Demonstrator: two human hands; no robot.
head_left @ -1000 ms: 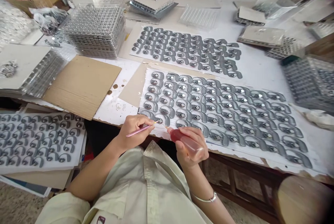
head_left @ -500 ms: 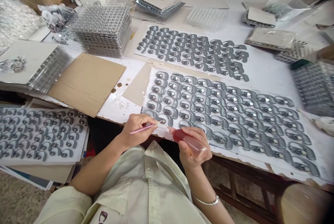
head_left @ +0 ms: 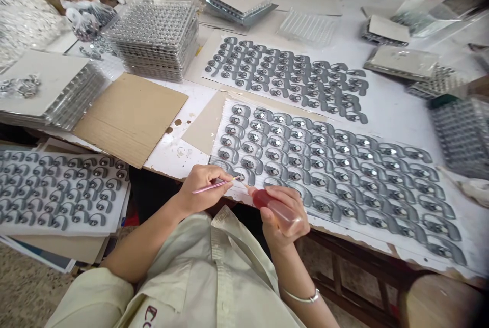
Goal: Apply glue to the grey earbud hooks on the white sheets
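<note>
My left hand (head_left: 200,185) pinches a thin pink stick (head_left: 208,187) with a pale, yellowish tip. That tip is at a grey curved piece with a round metallic centre (head_left: 240,177), at the near left corner of the sheet. In my right hand (head_left: 286,216) is a squeeze bottle (head_left: 277,211) of reddish liquid, its thin nozzle pointing toward the same piece. Whether the nozzle touches the piece I cannot tell. Rows of similar grey pieces lie on the white ridged sheet (head_left: 219,137) before me.
A second sheet of grey pieces (head_left: 282,76) lies farther back. Stacked clear trays (head_left: 153,37) and brown cardboard (head_left: 132,116) are at the left. Another loaded sheet (head_left: 57,190) sits lower left, below table level. Wrapped packs (head_left: 401,60) and a tray stack (head_left: 462,137) stand at the right.
The view has shifted slightly, so the table's contents appear a little to the right. Both hands keep their grips and stay at the same near-corner piece.
</note>
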